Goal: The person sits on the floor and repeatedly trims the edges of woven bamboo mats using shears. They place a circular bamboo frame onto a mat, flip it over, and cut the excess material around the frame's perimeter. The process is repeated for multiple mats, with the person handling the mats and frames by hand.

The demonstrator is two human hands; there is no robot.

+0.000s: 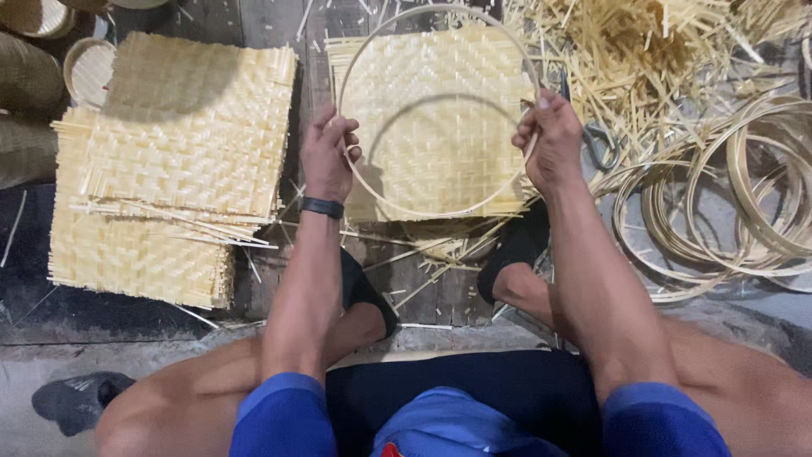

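Both my hands hold a round bamboo hoop [406,23] above a square woven bamboo mat [440,110] lying on the floor in front of me. My left hand [328,156] grips the hoop's left side, with a dark band on the wrist. On the hoop's right side my right hand [550,140] is closed, and a pair of scissors [596,144] lies just right of it. The hoop casts a curved shadow on the mat.
A stack of woven mats [178,161] lies at the left. Several bamboo hoops [727,203] are piled at the right, with loose bamboo strips [643,51] behind them. Baskets [34,59] stand at top left. My feet in dark shoes [516,250] rest below the mat.
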